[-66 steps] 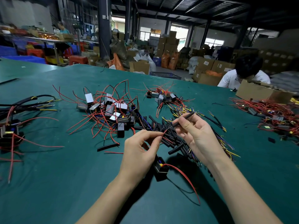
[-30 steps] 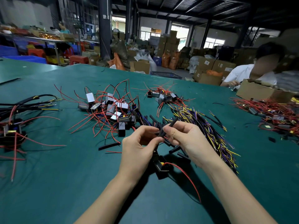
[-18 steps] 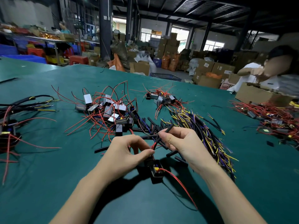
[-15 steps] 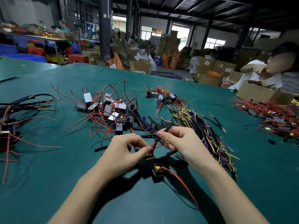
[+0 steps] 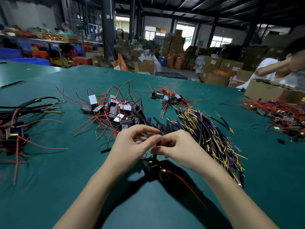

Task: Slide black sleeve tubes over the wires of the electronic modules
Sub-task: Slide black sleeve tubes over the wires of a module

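My left hand (image 5: 132,146) and my right hand (image 5: 178,146) meet fingertip to fingertip over the green table. Between them runs a black sleeve tube (image 5: 157,143), pinched by my right fingers, with a thin red wire entering it from my left thumb and forefinger. Below the hands a small black module (image 5: 151,164) hangs or rests, and a second module (image 5: 163,174) beside it trails a long red wire (image 5: 186,185). Loose black sleeve tubes (image 5: 158,124) lie just beyond my fingers.
A pile of silver and black modules with red wires (image 5: 113,109) lies ahead left, a smaller pile (image 5: 166,97) farther back. A bundle of black, yellow and purple wires (image 5: 209,138) lies right. Sleeved harnesses (image 5: 14,123) sit far left. Another person (image 5: 280,70) works behind a cardboard box (image 5: 270,93).
My hands have closed together, and the sleeve tube now stands steeper between my fingertips, directly above the module. The person at the right has raised an arm.
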Available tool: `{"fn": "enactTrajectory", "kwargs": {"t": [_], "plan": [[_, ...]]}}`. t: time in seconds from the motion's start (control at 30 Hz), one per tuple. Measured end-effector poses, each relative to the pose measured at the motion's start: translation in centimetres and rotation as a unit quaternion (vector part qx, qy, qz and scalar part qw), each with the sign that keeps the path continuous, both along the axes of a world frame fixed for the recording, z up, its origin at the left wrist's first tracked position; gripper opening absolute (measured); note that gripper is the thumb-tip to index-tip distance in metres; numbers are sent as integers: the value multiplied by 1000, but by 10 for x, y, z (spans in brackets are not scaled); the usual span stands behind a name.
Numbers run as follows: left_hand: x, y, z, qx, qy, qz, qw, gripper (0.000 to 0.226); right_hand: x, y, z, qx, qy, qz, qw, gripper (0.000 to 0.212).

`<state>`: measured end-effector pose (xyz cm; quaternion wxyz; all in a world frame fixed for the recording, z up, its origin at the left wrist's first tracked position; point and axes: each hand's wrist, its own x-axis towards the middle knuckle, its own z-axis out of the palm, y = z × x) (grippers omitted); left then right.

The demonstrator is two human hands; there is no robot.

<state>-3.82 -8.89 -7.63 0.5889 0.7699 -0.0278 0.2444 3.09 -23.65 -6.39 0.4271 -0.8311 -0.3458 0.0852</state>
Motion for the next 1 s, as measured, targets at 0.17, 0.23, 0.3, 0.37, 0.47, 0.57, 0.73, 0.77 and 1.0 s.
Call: {"fn": "enactTrajectory", "kwargs": {"t": [0.17, 0.23, 0.3, 0.37, 0.47, 0.57, 0.73, 0.77, 1.0], "plan": [[2, -4, -3, -5, -4, -4, 1000, 8, -5, -4, 11, -7, 28, 23, 999, 8], [3, -3, -4, -9, -10, -6, 1000, 7, -3, -11, 19, 50, 86, 19, 995, 6], [3, -3, -5, -15, -15, -7, 1000, 5, 1, -17, 23, 118, 128, 13, 985, 9], [3, -5, -5, -26, -12, -17, 999, 7, 1, -19, 25, 149, 134, 15, 980, 10], [2, -7, -5, -9, -14, -29, 999, 9, 0, -17, 23, 157, 113, 11, 981, 7], [2, -8, -5, 7, -8, -27, 1000, 10, 0, -14, 22, 163, 70, -10, 984, 6], [4, -7, -8, 26, 3, -37, 999, 9, -2, -9, 19, 180, 38, -43, 982, 19], [5, -6, -9, 26, 1, -40, 999, 9, -2, -7, 17, 183, 36, -49, 981, 19], [7, -11, -13, 15, -38, -15, 999, 7, -5, -1, 14, 188, 8, -58, 980, 19]]}}
